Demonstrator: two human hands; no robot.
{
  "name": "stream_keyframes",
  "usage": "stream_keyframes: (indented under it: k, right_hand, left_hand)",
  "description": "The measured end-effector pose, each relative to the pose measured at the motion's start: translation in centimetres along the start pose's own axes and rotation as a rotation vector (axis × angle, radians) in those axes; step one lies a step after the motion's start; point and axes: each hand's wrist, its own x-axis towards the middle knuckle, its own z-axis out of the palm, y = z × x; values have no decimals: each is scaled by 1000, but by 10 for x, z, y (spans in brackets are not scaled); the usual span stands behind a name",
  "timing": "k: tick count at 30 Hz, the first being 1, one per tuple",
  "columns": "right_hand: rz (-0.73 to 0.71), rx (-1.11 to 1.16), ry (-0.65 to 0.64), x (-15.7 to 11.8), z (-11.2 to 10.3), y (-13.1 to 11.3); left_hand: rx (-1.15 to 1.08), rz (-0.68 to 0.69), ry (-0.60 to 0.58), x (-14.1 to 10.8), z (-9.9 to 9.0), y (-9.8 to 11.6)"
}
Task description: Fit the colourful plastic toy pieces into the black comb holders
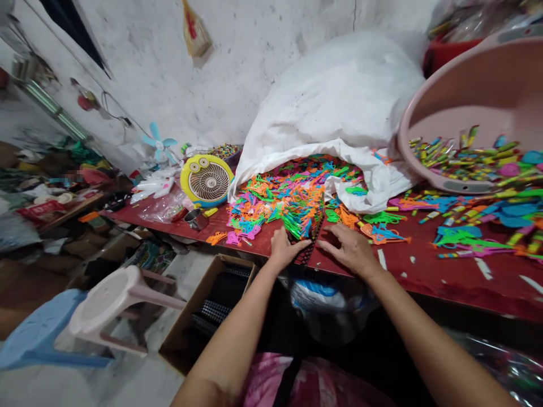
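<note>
My left hand (285,249) is at the table's front edge, beside a black perforated strip (306,252). Its thumb reaches across to the strip, apart from the fingers. Just beyond the fingertips, green and blue small plastic pieces (298,220) stand bunched at the edge of the heap. On the strip's other side is my right hand (350,249), fingers bent loosely and thumb apart, with nothing seen in it. Behind both hands, a heap of bright plastic pieces (258,200) spills from a big white sack (339,90).
A pink tub (462,107) of colourful sticks stands right, with more pieces on the red table (424,271). Left are a yellow fan (210,181) and a metal cup (195,219). Below are a cardboard box (178,333) with black strips and two plastic stools (106,299).
</note>
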Motion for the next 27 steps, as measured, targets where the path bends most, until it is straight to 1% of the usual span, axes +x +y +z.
stream_keyframes:
  k: [3, 5, 7, 10, 14, 17, 22, 25, 27]
  right_hand:
    - [54, 101, 14, 0, 0, -3]
    - [113, 174, 34, -1, -1, -6]
    - [172, 252, 56, -3, -1, -9]
    - [246, 371, 70, -5, 0, -15]
    - [366, 512, 88, -6, 6, -22]
    - [426, 458, 130, -5, 13, -26]
    - [483, 202, 205, 1, 22, -34]
    - [479, 97, 233, 2, 24, -38]
    - [470, 91, 241, 2, 23, -39]
  left_hand:
    - [111, -22, -6, -8, 12, 12]
    - [161, -30, -19, -11, 16, 17]
    - [194, -22, -41, -12, 15, 19]
    - [240, 36, -71, -12, 10, 18]
    - [255, 70, -59, -9, 7, 14]
    - [248, 79, -42, -9, 9, 12]
    - [261, 69, -33, -8, 12, 13]
    - [237, 64, -48, -9, 12, 16]
    - [235, 44, -49, -10, 11, 18]
